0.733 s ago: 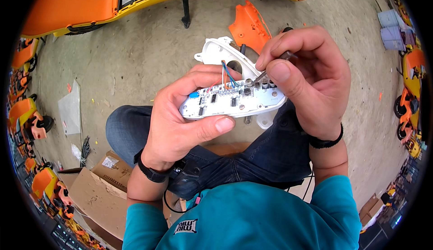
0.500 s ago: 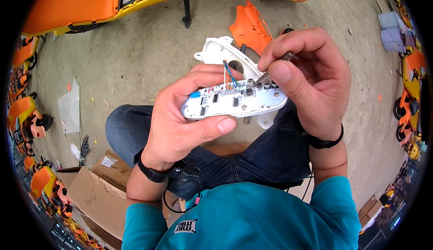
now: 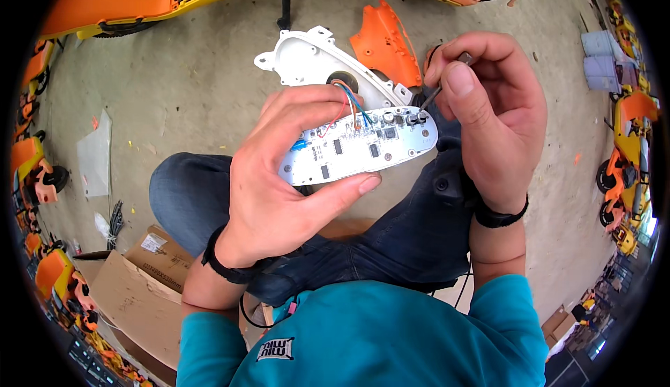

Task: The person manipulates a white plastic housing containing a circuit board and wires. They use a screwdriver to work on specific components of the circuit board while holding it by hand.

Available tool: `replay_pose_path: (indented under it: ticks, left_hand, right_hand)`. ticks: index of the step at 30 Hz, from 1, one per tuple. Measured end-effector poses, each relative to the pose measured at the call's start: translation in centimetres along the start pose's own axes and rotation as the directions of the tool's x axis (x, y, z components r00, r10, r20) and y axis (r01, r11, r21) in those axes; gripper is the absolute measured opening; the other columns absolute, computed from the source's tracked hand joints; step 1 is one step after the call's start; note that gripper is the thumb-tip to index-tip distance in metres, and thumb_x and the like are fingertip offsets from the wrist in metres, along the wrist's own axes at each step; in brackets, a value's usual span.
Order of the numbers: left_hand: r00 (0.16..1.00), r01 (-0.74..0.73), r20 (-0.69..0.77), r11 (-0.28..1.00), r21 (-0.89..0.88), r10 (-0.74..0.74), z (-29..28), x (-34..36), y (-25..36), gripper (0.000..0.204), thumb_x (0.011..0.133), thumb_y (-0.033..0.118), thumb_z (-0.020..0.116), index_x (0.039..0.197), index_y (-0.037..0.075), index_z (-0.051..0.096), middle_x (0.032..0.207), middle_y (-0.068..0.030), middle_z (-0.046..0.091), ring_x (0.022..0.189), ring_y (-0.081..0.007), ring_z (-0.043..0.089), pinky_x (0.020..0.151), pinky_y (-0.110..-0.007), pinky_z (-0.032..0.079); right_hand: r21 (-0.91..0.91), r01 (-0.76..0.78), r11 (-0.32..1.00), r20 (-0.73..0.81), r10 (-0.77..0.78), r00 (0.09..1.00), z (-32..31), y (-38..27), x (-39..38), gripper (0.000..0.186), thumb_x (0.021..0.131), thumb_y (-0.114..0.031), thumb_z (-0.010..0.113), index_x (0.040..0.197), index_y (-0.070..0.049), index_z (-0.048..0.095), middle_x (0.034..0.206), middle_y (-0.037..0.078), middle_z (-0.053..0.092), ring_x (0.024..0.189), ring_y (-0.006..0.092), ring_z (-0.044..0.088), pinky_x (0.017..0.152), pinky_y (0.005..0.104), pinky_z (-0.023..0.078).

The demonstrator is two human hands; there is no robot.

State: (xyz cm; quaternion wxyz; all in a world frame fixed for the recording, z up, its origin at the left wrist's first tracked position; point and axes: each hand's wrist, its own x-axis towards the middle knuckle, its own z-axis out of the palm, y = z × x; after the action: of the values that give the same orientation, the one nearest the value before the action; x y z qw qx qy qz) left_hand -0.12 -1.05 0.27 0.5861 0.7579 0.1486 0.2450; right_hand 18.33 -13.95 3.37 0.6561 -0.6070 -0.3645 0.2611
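Observation:
My left hand [image 3: 279, 170] grips a white, oblong circuit board [image 3: 356, 160] by its left part, thumb along the near edge and fingers behind. The board's component side faces up, with black chips and small round parts. Several thin coloured wires [image 3: 357, 104] rise from its far edge. My right hand [image 3: 492, 104] pinches a slim, dark metal tool [image 3: 438, 95] between thumb and fingers. Its tip is at the small black parts near the board's far right corner; whether it touches cannot be told. Just beyond the board is a white plastic housing [image 3: 303, 55] with round openings.
An orange plastic panel [image 3: 380, 41] lies on the concrete floor beyond the housing. An orange and yellow scooter [image 3: 118, 0] stands across the far side. At my left are a cardboard box [image 3: 143, 289], a cable bundle [image 3: 115, 223] and a translucent sheet [image 3: 94, 157]. More scooters line both sides.
The tool's tip has shifted right along the board's far edge. The board has tilted to face upward more, and the white housing now shows farther left and away from it.

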Motion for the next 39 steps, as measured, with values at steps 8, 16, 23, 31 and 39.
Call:
replay_pose_path:
  ticks: [8,16,23,31,39]
  left_hand:
    - [0.997,-0.061,0.049,0.983,0.175,0.054,-0.4,0.0,0.3,0.055,0.070,0.007,0.087,0.120,-0.004,0.064,0.130,-0.0179,0.064,0.118,-0.0268,0.063,0.102,-0.038,0.049]
    - [0.997,-0.078,0.034,0.977,0.198,0.073,-0.3,0.1,0.4,0.056,0.069,0.007,0.087,0.120,-0.003,0.064,0.129,-0.0178,0.065,0.119,-0.0277,0.063,0.102,-0.038,0.049]
    - [0.994,-0.111,0.041,0.973,0.203,0.104,-0.3,0.2,0.3,0.058,0.069,0.006,0.088,0.120,-0.002,0.064,0.128,-0.0182,0.065,0.118,-0.0285,0.062,0.102,-0.039,0.049]
    - [0.994,-0.113,0.035,0.974,0.199,0.108,-0.3,0.1,0.2,0.059,0.068,0.006,0.088,0.121,-0.001,0.063,0.128,-0.0175,0.066,0.118,-0.0285,0.062,0.102,-0.039,0.049]
    - [0.991,-0.134,0.027,0.962,0.237,0.132,-0.3,0.1,0.3,0.059,0.068,0.006,0.089,0.120,-0.001,0.062,0.127,-0.0191,0.066,0.117,-0.0304,0.063,0.101,-0.040,0.050]
  right_hand:
    - [-0.009,0.007,1.000,0.016,-0.007,1.000,-0.1,0.5,0.0,0.024,0.101,-0.014,0.065,0.118,0.002,0.061,0.099,0.007,0.067,0.077,0.0066,0.052,0.066,0.0207,0.042]
    - [-0.016,-0.016,1.000,0.021,0.017,1.000,0.1,0.4,0.1,0.023,0.101,-0.013,0.064,0.119,0.001,0.061,0.099,0.007,0.067,0.077,0.0067,0.053,0.066,0.0204,0.042]
    - [-0.049,-0.020,0.999,0.010,0.020,1.000,0.0,0.1,0.0,0.024,0.101,-0.013,0.063,0.120,0.002,0.061,0.098,0.007,0.066,0.077,0.0069,0.053,0.066,0.0203,0.042]
    - [-0.013,-0.014,1.000,0.028,0.015,1.000,0.2,0.1,0.0,0.025,0.100,-0.012,0.065,0.119,0.002,0.060,0.098,0.009,0.068,0.075,0.0061,0.052,0.066,0.0198,0.042]
    - [-0.005,-0.041,0.999,0.033,0.041,0.999,1.0,0.1,-0.3,0.024,0.100,-0.013,0.066,0.118,0.001,0.059,0.098,0.008,0.069,0.078,0.0052,0.054,0.069,0.0189,0.043]
